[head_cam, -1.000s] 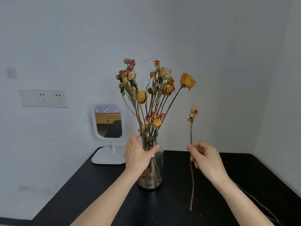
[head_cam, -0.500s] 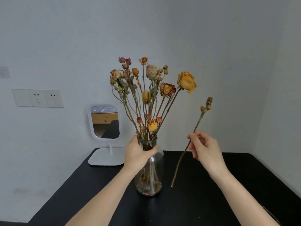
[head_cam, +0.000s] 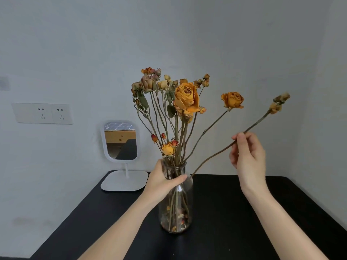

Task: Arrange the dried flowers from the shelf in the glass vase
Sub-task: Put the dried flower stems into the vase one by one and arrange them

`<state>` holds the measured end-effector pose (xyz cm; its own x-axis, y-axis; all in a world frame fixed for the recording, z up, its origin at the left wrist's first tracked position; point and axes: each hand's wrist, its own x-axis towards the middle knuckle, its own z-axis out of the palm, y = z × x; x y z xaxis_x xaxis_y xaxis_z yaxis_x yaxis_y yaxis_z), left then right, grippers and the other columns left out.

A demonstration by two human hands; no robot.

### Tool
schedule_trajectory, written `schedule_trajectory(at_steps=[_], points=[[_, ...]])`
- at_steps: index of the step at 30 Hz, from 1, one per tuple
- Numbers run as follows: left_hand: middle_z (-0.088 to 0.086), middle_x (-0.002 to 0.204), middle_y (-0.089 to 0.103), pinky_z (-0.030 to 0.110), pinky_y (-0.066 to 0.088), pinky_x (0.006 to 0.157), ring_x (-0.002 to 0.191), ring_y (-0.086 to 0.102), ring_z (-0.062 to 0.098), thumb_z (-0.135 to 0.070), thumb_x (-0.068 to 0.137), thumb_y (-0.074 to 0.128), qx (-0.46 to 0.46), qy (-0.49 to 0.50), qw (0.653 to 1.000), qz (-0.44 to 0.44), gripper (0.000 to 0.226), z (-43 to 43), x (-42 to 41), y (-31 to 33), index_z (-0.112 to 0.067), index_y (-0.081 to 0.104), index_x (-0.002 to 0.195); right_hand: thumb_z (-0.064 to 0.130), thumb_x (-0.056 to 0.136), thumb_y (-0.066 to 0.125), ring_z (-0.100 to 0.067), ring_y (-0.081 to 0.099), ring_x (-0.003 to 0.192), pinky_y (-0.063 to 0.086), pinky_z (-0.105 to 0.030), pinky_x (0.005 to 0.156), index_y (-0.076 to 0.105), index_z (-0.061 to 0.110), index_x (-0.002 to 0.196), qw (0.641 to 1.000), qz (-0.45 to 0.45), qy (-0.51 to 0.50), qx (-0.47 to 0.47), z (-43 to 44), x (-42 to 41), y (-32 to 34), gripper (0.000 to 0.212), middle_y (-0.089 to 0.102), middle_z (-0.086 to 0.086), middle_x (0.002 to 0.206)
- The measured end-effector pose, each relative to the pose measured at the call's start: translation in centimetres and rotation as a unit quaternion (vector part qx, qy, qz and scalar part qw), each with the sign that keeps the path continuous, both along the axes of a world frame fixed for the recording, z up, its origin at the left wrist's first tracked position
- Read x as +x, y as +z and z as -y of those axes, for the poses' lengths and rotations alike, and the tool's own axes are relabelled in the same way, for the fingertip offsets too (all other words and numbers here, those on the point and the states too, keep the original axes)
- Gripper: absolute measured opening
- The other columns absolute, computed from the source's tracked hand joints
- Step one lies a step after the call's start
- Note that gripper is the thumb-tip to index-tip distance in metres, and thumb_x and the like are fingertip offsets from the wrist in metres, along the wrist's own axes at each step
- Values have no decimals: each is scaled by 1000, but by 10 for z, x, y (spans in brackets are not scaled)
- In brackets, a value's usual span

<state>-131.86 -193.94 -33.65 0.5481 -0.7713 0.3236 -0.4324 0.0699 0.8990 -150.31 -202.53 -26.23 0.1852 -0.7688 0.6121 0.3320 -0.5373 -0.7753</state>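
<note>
Glass vase (head_cam: 176,203): left grip (head_cam: 161,182) wraps neck, steadying. Loose stem (head_cam: 257,121), pinched in right grip (head_cam: 247,158), angled from 2 o'clock for insertion.

The mouth of the glass vase (head_cam: 176,212) is packed with upright stems (head_cam: 177,139), and the left hand (head_cam: 161,182) wraps its neck, closing the left flank. On the right a leaning rose (head_cam: 232,100) slants out over the black table (head_cam: 244,212); the loose stem (head_cam: 216,154) pinched by the right hand (head_cam: 247,156) runs just beneath it, its lower end near the vase's shoulder. The tabletop lies open to the right and front of the vase; a mirror (head_cam: 121,141) stands back left
</note>
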Motion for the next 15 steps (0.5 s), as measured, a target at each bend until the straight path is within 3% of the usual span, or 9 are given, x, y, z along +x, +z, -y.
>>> schedule_trajectory(at_steps=[6,12,15], points=[[-22,103,58,11,39,73,99,54,-2,-24,73,75,21,-27,999,8,45,-1,-2,4,-40,46,104,23,100,34,-3,44,49,35,-11,43,48,27,81,998,50,-33,-18,0,-1,8,24,45,9,57],[-16,109,58,22,43,89,105,53,1,-36,63,82,-21,8,999,23,51,0,-6,2,-41,46,99,23,100,32,-3,44,50,35,-12,43,47,28,81,998,48,-27,-24,0,7,12,25,44,8,59],[-22,106,57,19,42,87,102,52,-4,-37,63,81,-20,13,999,32,53,1,-6,1,-43,45,101,22,100,33,-3,45,51,36,-11,42,48,27,81,999,21,-15,-44,-2,13,14,24,45,6,62]])
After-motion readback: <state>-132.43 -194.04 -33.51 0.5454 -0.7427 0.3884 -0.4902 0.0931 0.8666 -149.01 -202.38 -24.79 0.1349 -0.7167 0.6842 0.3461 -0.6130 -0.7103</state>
